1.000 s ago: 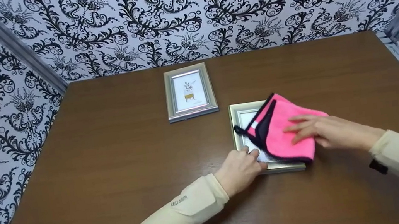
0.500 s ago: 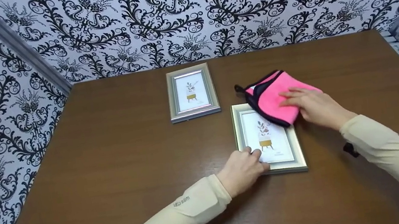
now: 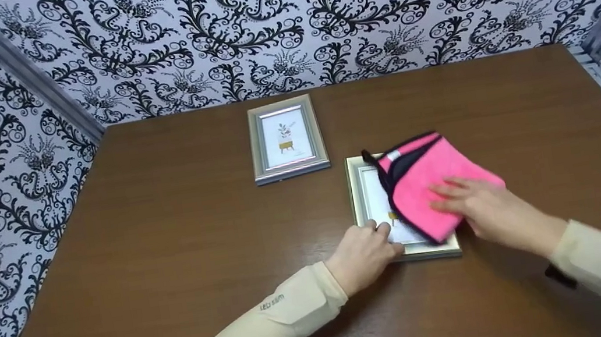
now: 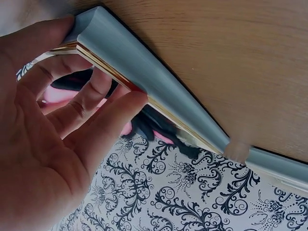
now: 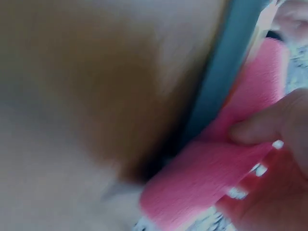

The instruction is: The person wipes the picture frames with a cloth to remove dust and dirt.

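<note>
At the near left corner of a silver-gold picture frame (image 3: 430,251), the left hand (image 3: 363,256) grips the edge with bent fingers. Its thumb and fingertips touch the frame's side (image 4: 130,60) in the left wrist view. A pink cloth (image 3: 427,192) with dark trim and a small loop lies over the frame's right part, hiding much of the printed picture. On top of this cloth rest the fingers of the right hand (image 3: 485,207). The right wrist view, blurred, has the thumb (image 5: 260,127) against the cloth's folded edge, with the fingers on its other side.
A second picture frame (image 3: 292,171), showing a plant-stand print, lies farther back to the left. The brown table (image 3: 181,238) meets patterned wall panels (image 3: 280,24) at the back and sides, with metal posts (image 3: 19,70) in the corners.
The right hand slid the cloth toward the far side of the frame half a second ago, then back nearer over the picture. The left hand keeps its place on the corner.
</note>
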Motion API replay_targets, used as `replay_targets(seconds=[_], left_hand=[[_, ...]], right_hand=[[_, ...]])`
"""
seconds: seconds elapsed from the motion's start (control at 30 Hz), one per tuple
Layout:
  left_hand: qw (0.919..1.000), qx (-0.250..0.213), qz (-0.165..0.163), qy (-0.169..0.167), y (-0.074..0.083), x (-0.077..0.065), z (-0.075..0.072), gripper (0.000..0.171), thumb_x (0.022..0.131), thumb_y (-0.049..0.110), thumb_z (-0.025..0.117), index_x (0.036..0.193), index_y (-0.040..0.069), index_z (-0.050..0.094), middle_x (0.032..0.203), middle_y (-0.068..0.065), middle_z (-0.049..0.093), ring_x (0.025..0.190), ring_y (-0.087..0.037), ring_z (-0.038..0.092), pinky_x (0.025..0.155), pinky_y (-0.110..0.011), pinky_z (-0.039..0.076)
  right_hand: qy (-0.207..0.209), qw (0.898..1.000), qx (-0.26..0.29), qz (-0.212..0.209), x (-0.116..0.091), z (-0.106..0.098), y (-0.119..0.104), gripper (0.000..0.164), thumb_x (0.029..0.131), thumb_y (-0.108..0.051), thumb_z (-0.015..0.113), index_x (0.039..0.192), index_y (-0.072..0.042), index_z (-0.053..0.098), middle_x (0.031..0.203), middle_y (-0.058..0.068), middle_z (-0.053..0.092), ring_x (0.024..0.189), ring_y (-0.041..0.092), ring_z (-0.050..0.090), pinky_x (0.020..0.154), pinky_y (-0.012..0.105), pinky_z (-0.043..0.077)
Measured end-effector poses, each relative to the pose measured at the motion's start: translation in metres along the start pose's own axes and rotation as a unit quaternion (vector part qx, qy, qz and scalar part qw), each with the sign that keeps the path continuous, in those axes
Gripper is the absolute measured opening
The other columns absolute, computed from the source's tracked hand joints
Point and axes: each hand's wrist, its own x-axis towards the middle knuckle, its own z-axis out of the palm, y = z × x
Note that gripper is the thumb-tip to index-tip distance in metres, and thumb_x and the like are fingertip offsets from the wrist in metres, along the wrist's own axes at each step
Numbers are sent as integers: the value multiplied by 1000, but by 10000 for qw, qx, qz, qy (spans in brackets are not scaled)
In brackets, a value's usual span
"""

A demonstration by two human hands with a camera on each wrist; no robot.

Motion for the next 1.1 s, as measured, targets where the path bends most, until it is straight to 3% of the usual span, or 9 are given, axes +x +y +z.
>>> replay_targets(seconds=[0.23,0.47,0.63,0.8,0.93,1.1], left_hand=[[10000,30,-10,78,-2,-1,0,16,89,26,64,98,39,70,86,3,60,68,-13,55,44,-24,44],[9999,47,38,111,-2,-1,1,17,92,25,62,100,37,71,88,5,61,69,-13,56,46,-23,44],[9994,167,58,309,0,-3,3,15,92,26,61,97,34,72,87,6,61,68,-12,56,49,-21,45],[9992,160,67,361,3,-5,4,14,90,22,62,97,31,70,88,5,60,70,-13,56,55,-22,48],[9991,143,51,384,5,-7,2,14,89,19,62,96,30,70,89,5,60,71,-14,56,60,-23,50],[9992,125,-22,373,6,-7,0,15,89,19,62,94,30,71,87,6,61,70,-14,56,60,-23,50]], right_hand=[[218,9983,-528,-91,-21,-5,-44,46,66,3,69,112,-3,71,123,20,61,111,44,54,90,63,38],[226,9954,-914,192,-15,-2,-47,43,72,-5,71,115,-3,68,123,22,60,114,43,53,92,62,38],[45,9917,-1114,639,8,4,-36,44,78,-8,70,121,0,62,125,26,57,111,47,52,90,60,41],[-532,9839,-837,1485,45,4,-29,44,84,-4,64,126,7,55,125,35,52,113,54,48,90,63,40],[-937,9738,-482,2015,75,6,-30,36,88,-4,57,121,11,54,112,35,56,99,51,53,82,60,46],[-1300,9626,78,2375,104,5,-36,24,85,1,56,107,11,55,80,22,57,71,36,55,62,46,52]])
